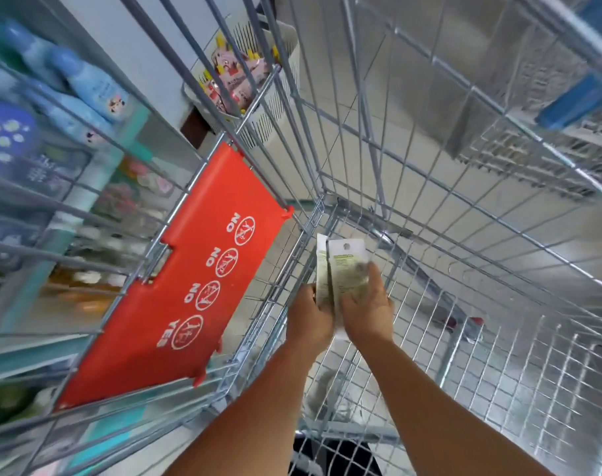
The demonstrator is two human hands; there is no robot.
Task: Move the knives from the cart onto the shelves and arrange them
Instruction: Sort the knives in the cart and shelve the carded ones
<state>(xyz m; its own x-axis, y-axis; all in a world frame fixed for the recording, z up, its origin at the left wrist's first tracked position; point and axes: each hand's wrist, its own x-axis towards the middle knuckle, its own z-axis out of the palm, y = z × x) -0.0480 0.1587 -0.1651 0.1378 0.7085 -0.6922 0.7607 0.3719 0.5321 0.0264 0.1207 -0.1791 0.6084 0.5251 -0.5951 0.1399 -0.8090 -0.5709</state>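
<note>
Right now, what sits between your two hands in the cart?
In the head view, two white carded packs stand upright between the left hand and right hand, both gripping them above the cart's wire floor. Contents too blurred to read.

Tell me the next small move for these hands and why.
Probably lift both carded packs straight up out of the cart. The left hand grips one pack and the right hand the other, both low inside the wire basket, with shelves off to the left.
</note>
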